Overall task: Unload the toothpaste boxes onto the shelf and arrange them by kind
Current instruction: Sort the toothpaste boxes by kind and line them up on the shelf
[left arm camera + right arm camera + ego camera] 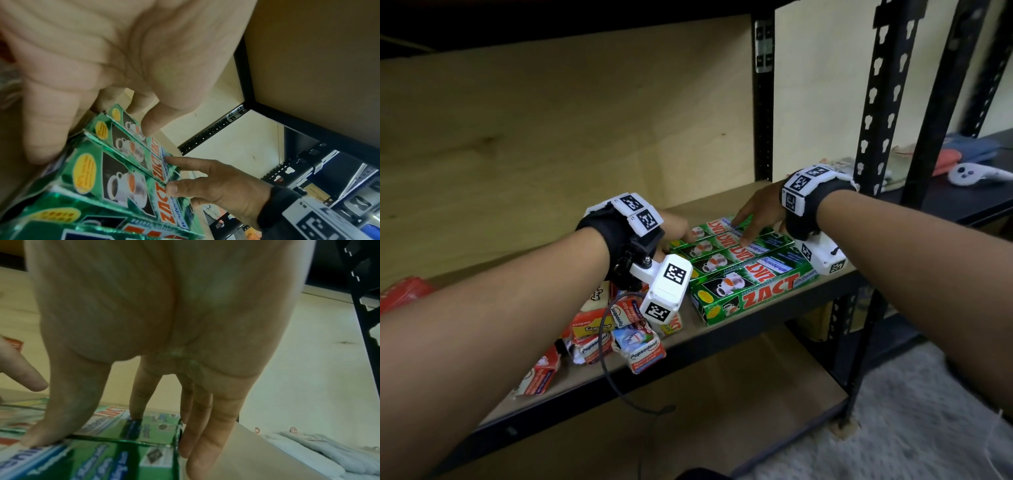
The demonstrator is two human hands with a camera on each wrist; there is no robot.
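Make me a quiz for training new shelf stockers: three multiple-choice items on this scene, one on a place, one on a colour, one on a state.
1. Where do the green boxes lie?
A. on the shelf's right part
B. on the floor
C. in a basket

2. What colour is the brand lettering on the green boxes?
A. yellow
B. red
C. black

3. How is the right hand on the green boxes?
A. fist closed, apart from them
B. lifting one clear
C. fingers straight, touching them

Key: 1 A, they lie in a row on the shelf board near the right post; 2 B, the lettering is red; 3 C, straight fingertips rest on the box tops.

Green Zact boxes point(743, 274), red lettering; red-white Pepsodent boxes point(643, 349).
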